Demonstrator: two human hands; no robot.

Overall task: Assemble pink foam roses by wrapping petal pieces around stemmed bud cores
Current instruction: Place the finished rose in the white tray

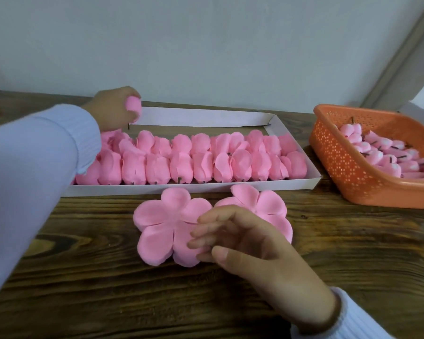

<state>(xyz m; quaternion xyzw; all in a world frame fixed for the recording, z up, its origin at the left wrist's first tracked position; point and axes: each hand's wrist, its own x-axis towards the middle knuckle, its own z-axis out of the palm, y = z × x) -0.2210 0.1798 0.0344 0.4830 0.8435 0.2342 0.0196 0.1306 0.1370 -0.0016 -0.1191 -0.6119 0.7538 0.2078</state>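
**Finished rose going to tray; next petal piece under the other hand**

The right hand (242,241) is nearest. Its fingers are loosely spread and bent, with the tips on the petal piece (167,223) that lies flat on the table (84,277). The thumb sits at the piece's near edge; whether it is pinching cannot be told.

The left hand (113,106) grips a rose (133,107) above the far left corner of the tray (230,187). The rose's long axis is near upright, bloom up and stem down.

Judged step: storing a completed rose behind the filled rows (181,162), which lie with stems towards the viewer. The next move calls for laying the rose down to match, lifting one petal piece only, and fetching one of the bud cores (377,152) from the basket (340,162).
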